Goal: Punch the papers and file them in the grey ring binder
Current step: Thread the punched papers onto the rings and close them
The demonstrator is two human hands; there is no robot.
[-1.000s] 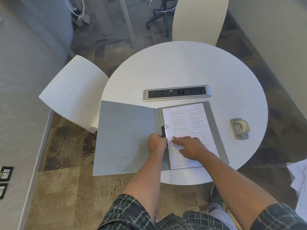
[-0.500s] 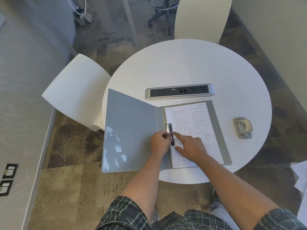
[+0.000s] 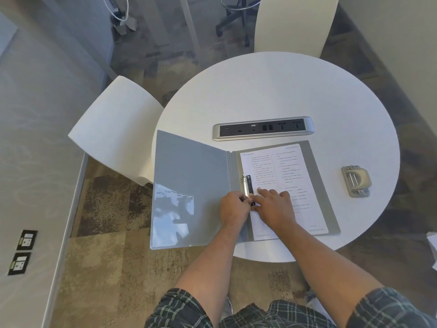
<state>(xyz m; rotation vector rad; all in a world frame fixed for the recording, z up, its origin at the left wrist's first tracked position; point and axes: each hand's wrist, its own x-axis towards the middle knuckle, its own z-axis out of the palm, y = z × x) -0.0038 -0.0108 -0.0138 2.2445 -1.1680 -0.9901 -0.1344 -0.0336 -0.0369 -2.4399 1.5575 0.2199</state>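
The grey ring binder (image 3: 189, 185) lies open on the round white table (image 3: 272, 86), its left cover raised and reaching past the table's edge. Printed papers (image 3: 283, 166) lie in its right half, against the ring mechanism (image 3: 247, 184) at the spine. My left hand (image 3: 233, 210) has its fingers curled at the lower end of the ring mechanism and grips it. My right hand (image 3: 275, 207) rests on the papers with straight fingers, fingertips by the rings. The metal hole punch (image 3: 356, 181) sits apart on the table's right side.
A silver power socket strip (image 3: 262, 128) is set into the table just behind the binder. One white chair (image 3: 113, 129) stands at the left and another (image 3: 295, 24) at the back. More loose paper (image 3: 432, 247) shows at the right edge.
The binder's left cover has lifted from flat to tilted up. My left hand has slid closer against the ring mechanism, while my right hand stays pressed on the papers.
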